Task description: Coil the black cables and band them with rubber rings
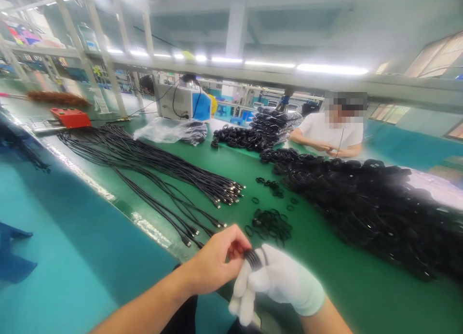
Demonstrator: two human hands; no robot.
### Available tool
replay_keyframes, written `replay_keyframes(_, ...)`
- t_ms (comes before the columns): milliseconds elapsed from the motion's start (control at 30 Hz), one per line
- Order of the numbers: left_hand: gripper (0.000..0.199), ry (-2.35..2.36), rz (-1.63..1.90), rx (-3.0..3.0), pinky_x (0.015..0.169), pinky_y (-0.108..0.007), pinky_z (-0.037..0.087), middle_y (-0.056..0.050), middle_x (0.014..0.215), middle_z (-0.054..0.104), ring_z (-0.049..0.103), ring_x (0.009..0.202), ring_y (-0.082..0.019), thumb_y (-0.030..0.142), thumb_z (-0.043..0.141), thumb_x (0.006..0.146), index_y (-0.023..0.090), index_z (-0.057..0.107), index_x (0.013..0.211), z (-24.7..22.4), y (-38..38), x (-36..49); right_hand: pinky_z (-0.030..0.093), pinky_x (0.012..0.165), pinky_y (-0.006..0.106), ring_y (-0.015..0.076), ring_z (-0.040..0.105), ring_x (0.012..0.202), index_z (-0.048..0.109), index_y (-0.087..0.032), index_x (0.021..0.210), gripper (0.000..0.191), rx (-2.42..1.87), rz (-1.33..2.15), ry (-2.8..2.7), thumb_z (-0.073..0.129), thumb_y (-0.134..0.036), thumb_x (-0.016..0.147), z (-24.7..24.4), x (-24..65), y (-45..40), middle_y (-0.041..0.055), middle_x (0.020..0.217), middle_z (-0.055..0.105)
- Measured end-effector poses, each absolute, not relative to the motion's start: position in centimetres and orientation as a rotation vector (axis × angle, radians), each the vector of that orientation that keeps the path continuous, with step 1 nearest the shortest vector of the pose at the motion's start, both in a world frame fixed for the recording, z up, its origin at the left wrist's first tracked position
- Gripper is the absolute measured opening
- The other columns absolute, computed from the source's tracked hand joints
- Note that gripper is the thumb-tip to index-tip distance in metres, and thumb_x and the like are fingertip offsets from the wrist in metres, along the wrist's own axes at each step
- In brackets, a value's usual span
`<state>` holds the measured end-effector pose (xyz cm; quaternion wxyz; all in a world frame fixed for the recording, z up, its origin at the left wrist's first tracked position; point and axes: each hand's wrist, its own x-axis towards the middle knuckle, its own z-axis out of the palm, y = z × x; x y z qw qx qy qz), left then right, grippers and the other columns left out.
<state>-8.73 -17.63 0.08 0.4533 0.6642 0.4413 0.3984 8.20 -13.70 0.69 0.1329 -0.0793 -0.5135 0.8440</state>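
My right hand, in a white glove, closes around a small black coiled cable near the table's front edge. A thin black loop shows by its index finger; I cannot tell whether it is a ring or part of the cable. Bare, with fingers bent into a pinch, my left hand meets the left end of the coil. Beyond my hands lie loose black rubber rings. To the left stretches a bundle of straight black cables, their metal plugs pointing towards me.
A large heap of coiled black cables covers the green table's right side. Across it sits a co-worker. Farther back are a clear plastic bag, a grey-and-blue machine and a red device. A shelf beam crosses overhead.
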Motion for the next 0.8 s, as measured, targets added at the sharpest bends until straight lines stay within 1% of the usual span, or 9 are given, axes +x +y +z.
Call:
replay_keyframes(100,0.015,1.100,0.998,1.690,0.067,-0.025,0.046,-0.001,0.089,0.056,0.052,0.072,-0.011,0.010,0.051,0.079,0.018,0.050,0.091,0.0,-18.2,-8.4,0.050,0.072,0.035,0.0218,0.066,0.066,0.069,-0.004,0.078,0.028,-0.218,2.478,-1.570,0.057,-0.029,0.076,0.8,8.5,-13.5,0.0149,0.069,0.071)
replay_keyframes(200,0.015,1.167,1.074,1.724,0.069,-0.025,0.046,-0.001,0.088,0.056,0.054,0.074,-0.012,0.008,0.047,0.080,0.018,0.050,0.091,-0.5,-18.8,-7.9,0.050,0.070,0.033,0.0196,0.065,0.065,0.070,-0.004,0.083,0.029,-0.286,2.487,-1.601,0.058,-0.029,0.076,0.5,8.8,-13.4,0.0141,0.072,0.071)
replay_keyframes(267,0.018,1.209,1.166,1.767,0.072,-0.027,0.046,-0.002,0.089,0.056,0.055,0.078,-0.013,0.007,0.043,0.082,0.018,0.051,0.093,-0.9,-19.0,-7.5,0.050,0.074,0.033,0.0189,0.064,0.068,0.070,-0.004,0.085,0.027,-0.321,2.456,-1.619,0.058,-0.027,0.076,0.5,8.9,-13.4,0.0128,0.074,0.072)
replay_keyframes(367,0.018,1.190,1.215,1.834,0.073,-0.026,0.046,-0.002,0.091,0.055,0.055,0.080,-0.013,0.008,0.042,0.084,0.018,0.051,0.096,-1.2,-19.0,-7.2,0.049,0.080,0.035,0.0182,0.064,0.066,0.072,-0.005,0.081,0.025,-0.298,2.419,-1.663,0.058,-0.025,0.076,0.9,9.0,-13.6,0.0116,0.071,0.071)
replay_keyframes(467,0.016,1.174,1.163,1.878,0.071,-0.025,0.047,-0.002,0.089,0.056,0.056,0.079,-0.013,0.007,0.045,0.082,0.018,0.052,0.092,-1.3,-18.6,-7.4,0.050,0.075,0.034,0.0171,0.063,0.059,0.072,-0.005,0.080,0.026,-0.281,2.459,-1.675,0.058,-0.026,0.076,1.5,8.8,-13.7,0.0114,0.067,0.071)
replay_keyframes(533,0.017,1.149,1.205,1.924,0.071,-0.024,0.047,-0.002,0.088,0.057,0.056,0.079,-0.013,0.006,0.046,0.080,0.018,0.053,0.090,-1.6,-18.3,-7.5,0.050,0.072,0.031,0.0165,0.062,0.058,0.072,-0.005,0.081,0.026,-0.296,2.470,-1.685,0.058,-0.027,0.076,1.7,8.7,-13.7,0.0112,0.066,0.070)
replay_keyframes(633,0.021,1.070,1.414,2.024,0.072,-0.026,0.048,-0.005,0.088,0.058,0.057,0.080,-0.014,0.005,0.044,0.081,0.019,0.054,0.094,-2.3,-18.3,-7.1,0.049,0.070,0.030,0.0171,0.063,0.061,0.072,-0.005,0.078,0.027,-0.312,2.437,-1.718,0.059,-0.028,0.076,1.6,8.6,-13.8,0.0116,0.068,0.070)
replay_keyframes(700,0.024,1.043,1.536,2.069,0.070,-0.026,0.049,-0.006,0.088,0.058,0.058,0.080,-0.015,0.005,0.042,0.083,0.020,0.054,0.098,-2.6,-18.5,-6.7,0.049,0.070,0.030,0.0178,0.062,0.064,0.073,-0.005,0.080,0.028,-0.336,2.392,-1.744,0.060,-0.029,0.075,1.5,8.8,-13.9,0.0120,0.072,0.070)
replay_keyframes(800,0.026,1.017,1.517,2.079,0.072,-0.026,0.049,-0.006,0.088,0.059,0.058,0.082,-0.015,0.006,0.041,0.085,0.021,0.054,0.101,-1.9,-18.7,-6.4,0.050,0.066,0.028,0.0166,0.060,0.063,0.073,-0.005,0.085,0.030,-0.369,2.362,-1.798,0.060,-0.031,0.076,1.6,9.4,-14.0,0.0115,0.074,0.069)
